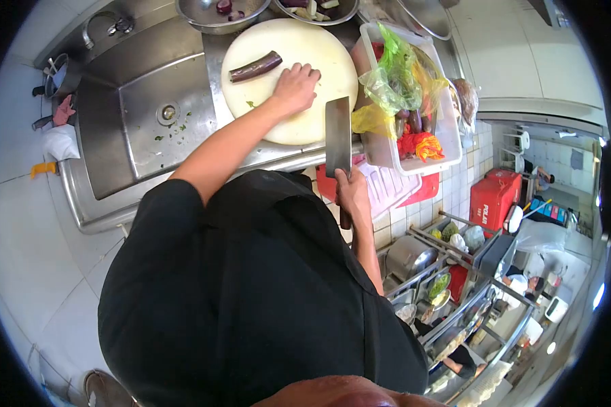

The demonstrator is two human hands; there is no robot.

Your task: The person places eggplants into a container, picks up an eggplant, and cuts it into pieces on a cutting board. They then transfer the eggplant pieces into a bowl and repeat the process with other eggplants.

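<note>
A thick round cutting board (241, 102) lies beside the sink, with a dark purple piece of eggplant (255, 66) on its far left part. My left hand (297, 88) is over the board, just right of the eggplant and apart from it. Its fingers are slightly bent and a little apart, with nothing visible in them. At the board's near right edge, my right hand (352, 191) is wrapped round the handle of a cleaver (338, 136). The wide blade points away from me and overlaps the board's edge in view.
Left is a steel sink (159, 74) with green scraps round its drain. Metal bowls (227, 26) with cut vegetables stand behind the board. A white bin (431, 163) at right holds eggplants and plastic bags. Racks with pots (411, 256) and a red cooler (493, 200) are farther right.
</note>
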